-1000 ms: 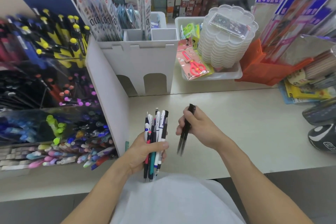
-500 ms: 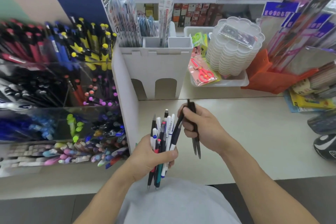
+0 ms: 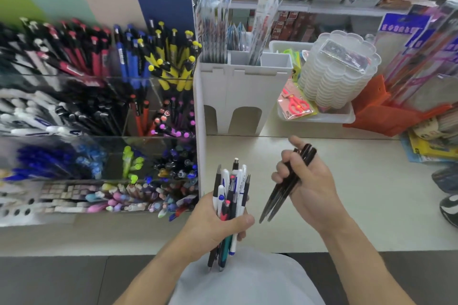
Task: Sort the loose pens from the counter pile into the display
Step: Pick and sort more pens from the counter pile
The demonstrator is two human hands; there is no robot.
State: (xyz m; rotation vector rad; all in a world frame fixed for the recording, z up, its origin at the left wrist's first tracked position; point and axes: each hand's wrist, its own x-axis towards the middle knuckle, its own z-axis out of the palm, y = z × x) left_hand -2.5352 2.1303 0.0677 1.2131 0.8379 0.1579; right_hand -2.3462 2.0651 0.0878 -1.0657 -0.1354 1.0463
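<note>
Above the near edge of the pale worktop [image 3: 347, 193], the left hand [image 3: 213, 225] grips a mixed bundle of pens [image 3: 231, 195] upright, its fingers and thumb curled round the barrels. Just right of it, the right hand [image 3: 307, 183] holds a few black pens [image 3: 287, 182] slanting down to the left, with curled fingers wrapped round their upper ends. To the left stands the clear tiered pen display [image 3: 99, 119], its compartments packed with red, blue, yellow-capped, black and purple pens. Farther off are a white cardboard holder [image 3: 245, 96], a stack of clear scalloped trays [image 3: 339, 69] and packaged red scissors [image 3: 296, 104].
</note>
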